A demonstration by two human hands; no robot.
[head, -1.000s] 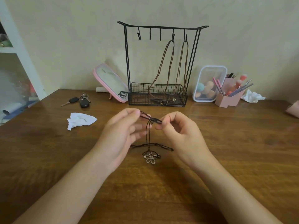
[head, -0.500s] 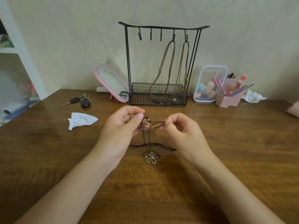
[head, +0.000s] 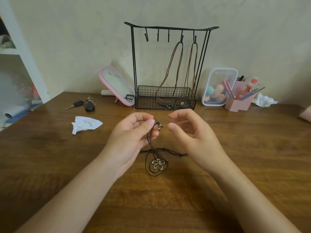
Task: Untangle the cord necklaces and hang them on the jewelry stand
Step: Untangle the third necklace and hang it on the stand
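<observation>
Two hooks [head: 181, 38] on the far jewelry stand [head: 171, 28] carry brown cord necklaces [head: 182, 52], straight beyond the hands. Left hand [head: 133, 133] pinches the black cord necklace [head: 148, 137] just below its metal-tipped ends [head: 159, 127] — it drops steeply to a tangled loop round the flower pendant [head: 158, 163] on the table [head: 50, 165], nearer. Right hand [head: 190, 133], loosely curved, holds nothing, just right of those ends.

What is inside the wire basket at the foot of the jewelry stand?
The wire basket holds the lower ends of two brown cord necklaces hanging from the hooks, plus small metal pieces on its floor. Their exact shapes are too small to tell.
</observation>
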